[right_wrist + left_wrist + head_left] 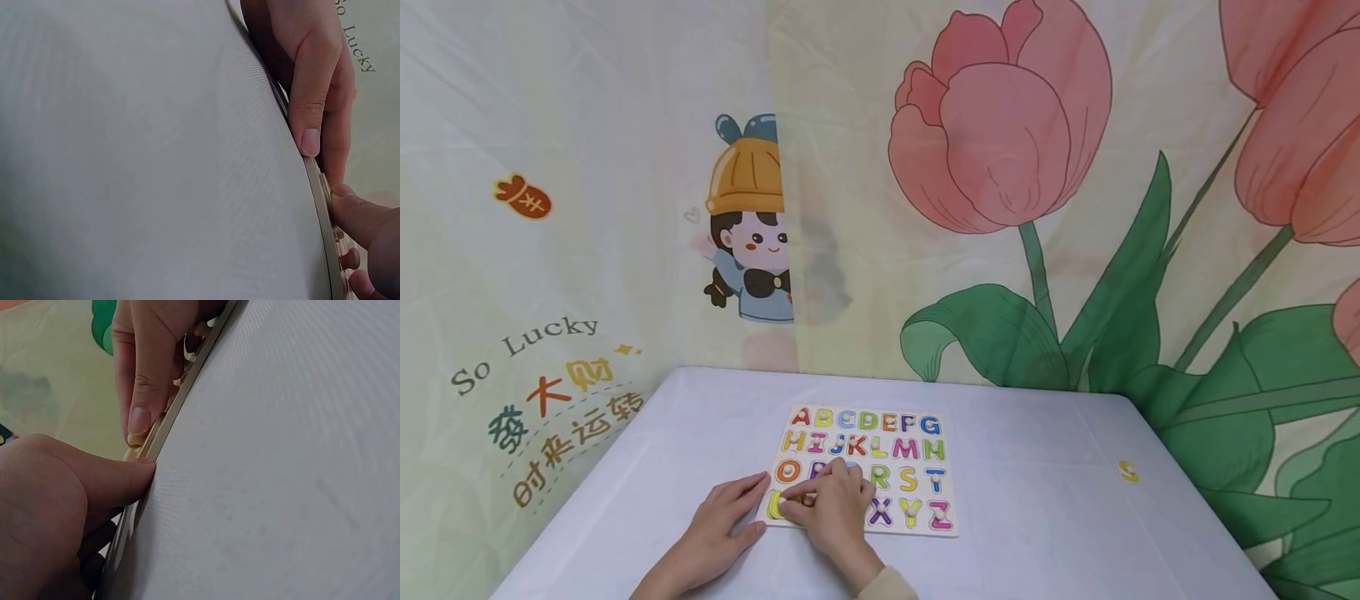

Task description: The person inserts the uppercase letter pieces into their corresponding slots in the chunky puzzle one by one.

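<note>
A white alphabet puzzle board point(951, 467) with colourful knobbed letters lies on the table. At its lower left corner, my right hand point(837, 504) pinches the knob of a yellow letter U piece point(774, 505) between thumb and fingers. The piece sits at its slot; whether it is fully seated I cannot tell. My left hand point(718, 521) rests against the board's left edge, fingers and thumb fairly straight. In the left wrist view its thumb point(122, 481) touches the board's edge point(181, 400). The right hand covers several letters in the lower rows.
A small yellow S-shaped piece point(1128, 472) lies apart on the right side of the white-covered table point(1037, 500). Behind the table hangs a cloth backdrop point(850, 333) printed with tulips and a cartoon figure.
</note>
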{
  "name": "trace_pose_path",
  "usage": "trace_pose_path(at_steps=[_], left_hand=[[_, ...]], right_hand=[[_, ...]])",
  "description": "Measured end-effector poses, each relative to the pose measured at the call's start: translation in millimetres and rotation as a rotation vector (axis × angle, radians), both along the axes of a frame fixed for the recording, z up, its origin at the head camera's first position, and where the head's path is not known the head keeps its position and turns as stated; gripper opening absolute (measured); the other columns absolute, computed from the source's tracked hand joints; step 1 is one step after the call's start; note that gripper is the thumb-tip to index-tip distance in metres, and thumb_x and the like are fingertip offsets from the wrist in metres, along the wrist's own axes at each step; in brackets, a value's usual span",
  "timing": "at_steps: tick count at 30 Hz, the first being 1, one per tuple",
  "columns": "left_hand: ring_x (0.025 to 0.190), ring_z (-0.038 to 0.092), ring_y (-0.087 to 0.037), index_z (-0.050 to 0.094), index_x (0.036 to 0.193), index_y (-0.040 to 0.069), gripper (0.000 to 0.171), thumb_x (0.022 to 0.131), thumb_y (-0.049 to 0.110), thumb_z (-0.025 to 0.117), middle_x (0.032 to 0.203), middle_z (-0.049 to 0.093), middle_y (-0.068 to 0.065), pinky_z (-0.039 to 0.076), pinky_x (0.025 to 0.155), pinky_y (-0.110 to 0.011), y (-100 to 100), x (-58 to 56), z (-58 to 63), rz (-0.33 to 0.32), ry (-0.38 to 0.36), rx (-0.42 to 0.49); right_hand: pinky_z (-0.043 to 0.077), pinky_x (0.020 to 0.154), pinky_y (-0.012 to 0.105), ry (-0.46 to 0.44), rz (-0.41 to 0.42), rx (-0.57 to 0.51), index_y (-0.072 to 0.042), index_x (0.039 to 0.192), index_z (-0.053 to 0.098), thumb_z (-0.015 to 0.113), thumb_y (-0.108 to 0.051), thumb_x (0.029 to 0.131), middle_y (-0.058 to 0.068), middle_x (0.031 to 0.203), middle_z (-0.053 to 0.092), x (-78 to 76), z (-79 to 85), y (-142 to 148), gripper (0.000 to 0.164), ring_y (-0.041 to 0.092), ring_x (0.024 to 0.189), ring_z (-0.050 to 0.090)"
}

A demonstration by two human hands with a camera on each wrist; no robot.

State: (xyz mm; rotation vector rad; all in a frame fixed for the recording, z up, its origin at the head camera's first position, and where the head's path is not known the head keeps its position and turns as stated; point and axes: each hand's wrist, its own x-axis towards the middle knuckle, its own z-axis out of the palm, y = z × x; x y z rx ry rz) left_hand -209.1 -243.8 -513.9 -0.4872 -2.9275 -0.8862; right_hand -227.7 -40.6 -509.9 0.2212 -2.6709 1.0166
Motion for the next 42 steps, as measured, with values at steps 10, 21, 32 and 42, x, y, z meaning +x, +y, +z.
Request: trace_pose_path(at_steps=[10, 21, 32, 42], left_hand=[[0.147, 0.039, -0.033, 0.051, 0.159, 0.013, 0.064, 0.101, 0.029, 0.073, 0.162, 0.049, -0.003, 0.034, 0.116, -0.066, -3, -2.1, -2.4, 0.006, -0.003, 0.002], [0.147, 0.039, -0.033, 0.051, 0.159, 0.013, 0.065, 0.100, 0.032, 0.073, 0.162, 0.049, -0.003, 0.033, 0.116, -0.067, -2, -3.1, -3.4, -0.001, -0.024, 0.017], [0.148, 0.039, -0.033, 0.051, 0.159, 0.013, 0.065, 0.100, 0.029, 0.073, 0.162, 0.049, -0.003, 0.033, 0.118, -0.066, 1, -1.9, -2.7, 0.004, -0.007, 0.005], [0.149, 0.037, -0.032, 0.050, 0.160, 0.014, 0.066, 0.100, 0.027, 0.074, 0.164, 0.047, -0.003, 0.034, 0.118, -0.064, 4, -2.4, -2.9, 0.031, -0.044, -0.010]], right_hand=[[0.031, 0.090, 0.051, 0.003, -0.034, 0.062, -0.052, 0.083, 0.083, 0.093, -0.053, 0.075, -0.012, 0.095, 0.049, -1.0, -1.4, -9, 0.013, 0.015, 0.096, 0.040], [0.031, 0.088, 0.049, 0.032, -0.034, 0.094, -0.051, 0.084, 0.084, 0.092, -0.055, 0.075, -0.012, 0.097, 0.049, -2.9, -6.3, -9, 0.013, 0.014, 0.096, 0.039], [0.038, 0.092, 0.043, -0.052, 0.155, -0.070, -0.037, 0.098, 0.087, 0.094, -0.033, 0.078, -0.014, 0.101, 0.057, -3.1, 4.4, 23, 0.021, 0.011, 0.100, 0.047], [0.054, 0.095, 0.046, -0.087, 0.307, -0.143, -0.022, 0.108, 0.085, 0.085, -0.022, 0.092, -0.001, 0.104, 0.068, -11.9, 41.3, 139, 0.017, 0.026, 0.106, 0.063]])
